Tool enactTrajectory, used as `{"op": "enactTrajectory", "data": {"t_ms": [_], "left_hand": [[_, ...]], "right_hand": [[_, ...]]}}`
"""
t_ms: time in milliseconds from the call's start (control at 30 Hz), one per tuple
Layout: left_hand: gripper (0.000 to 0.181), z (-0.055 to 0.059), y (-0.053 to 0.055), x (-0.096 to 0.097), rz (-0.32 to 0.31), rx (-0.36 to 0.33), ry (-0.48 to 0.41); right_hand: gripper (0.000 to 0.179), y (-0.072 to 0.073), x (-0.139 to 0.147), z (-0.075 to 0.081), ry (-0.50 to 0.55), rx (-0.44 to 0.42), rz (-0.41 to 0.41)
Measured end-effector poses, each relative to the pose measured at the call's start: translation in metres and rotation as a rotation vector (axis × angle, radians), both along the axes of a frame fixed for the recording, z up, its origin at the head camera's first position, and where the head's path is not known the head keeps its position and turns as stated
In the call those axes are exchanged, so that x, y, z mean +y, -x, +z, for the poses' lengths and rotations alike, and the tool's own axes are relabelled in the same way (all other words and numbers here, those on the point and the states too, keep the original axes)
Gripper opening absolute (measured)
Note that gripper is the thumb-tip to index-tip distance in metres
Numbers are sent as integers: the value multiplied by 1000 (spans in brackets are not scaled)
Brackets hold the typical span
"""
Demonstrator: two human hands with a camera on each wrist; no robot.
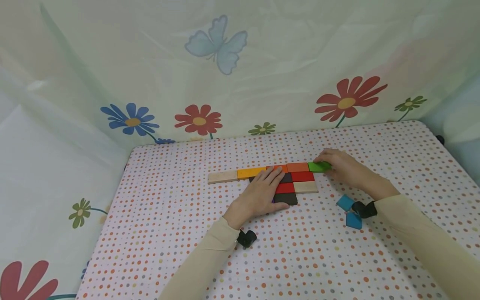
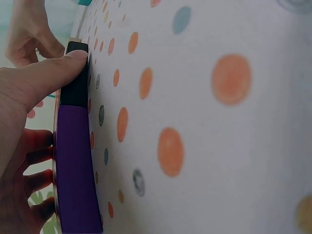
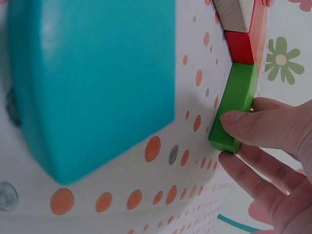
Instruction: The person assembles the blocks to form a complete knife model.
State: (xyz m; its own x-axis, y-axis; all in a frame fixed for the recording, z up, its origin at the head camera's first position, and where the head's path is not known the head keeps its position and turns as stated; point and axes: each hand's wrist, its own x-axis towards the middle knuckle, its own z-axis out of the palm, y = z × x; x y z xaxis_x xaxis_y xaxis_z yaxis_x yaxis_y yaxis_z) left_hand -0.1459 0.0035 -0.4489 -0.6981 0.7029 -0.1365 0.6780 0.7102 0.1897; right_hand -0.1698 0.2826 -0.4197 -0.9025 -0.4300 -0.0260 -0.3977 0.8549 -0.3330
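On the spotted table, flat coloured wooden blocks lie side by side in stepped rows. My left hand (image 1: pixel 258 193) rests over the middle of them, its fingers spread and covering part of the rows. In the left wrist view its thumb touches a black block (image 2: pixel 75 90) beside a purple block (image 2: pixel 75 165). At the right end of the back row, my right hand (image 1: pixel 345 168) pinches a green block (image 1: pixel 318 167) between thumb and fingers. The green block's other end meets the rows, next to an orange block (image 1: pixel 298 167) and near a red block (image 1: pixel 303 176).
Two blue blocks (image 1: pixel 353 221) lie apart near the right wrist; one blue block (image 3: pixel 102 83) looms large in the right wrist view. A plain wood block (image 1: pixel 223 178) and a yellow block (image 1: pixel 249 173) extend the back row leftward. A flowered curtain (image 1: pixel 285 83) hangs behind the table.
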Motion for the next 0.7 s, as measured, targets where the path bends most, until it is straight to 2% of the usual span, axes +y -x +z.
{"op": "enactTrajectory", "data": {"t_ms": [167, 300, 467, 700], "left_hand": [[92, 1, 0, 0, 4, 3, 8], [92, 1, -1, 1, 3, -6, 3], [92, 0, -1, 1, 0, -2, 3], [92, 0, -1, 0, 3, 12, 8]], "right_hand": [[42, 0, 0, -1, 12, 1, -15], [43, -6, 1, 2, 18, -17, -77], [40, -27, 5, 8, 62, -40, -126], [39, -62, 15, 4, 24, -72, -61]]}}
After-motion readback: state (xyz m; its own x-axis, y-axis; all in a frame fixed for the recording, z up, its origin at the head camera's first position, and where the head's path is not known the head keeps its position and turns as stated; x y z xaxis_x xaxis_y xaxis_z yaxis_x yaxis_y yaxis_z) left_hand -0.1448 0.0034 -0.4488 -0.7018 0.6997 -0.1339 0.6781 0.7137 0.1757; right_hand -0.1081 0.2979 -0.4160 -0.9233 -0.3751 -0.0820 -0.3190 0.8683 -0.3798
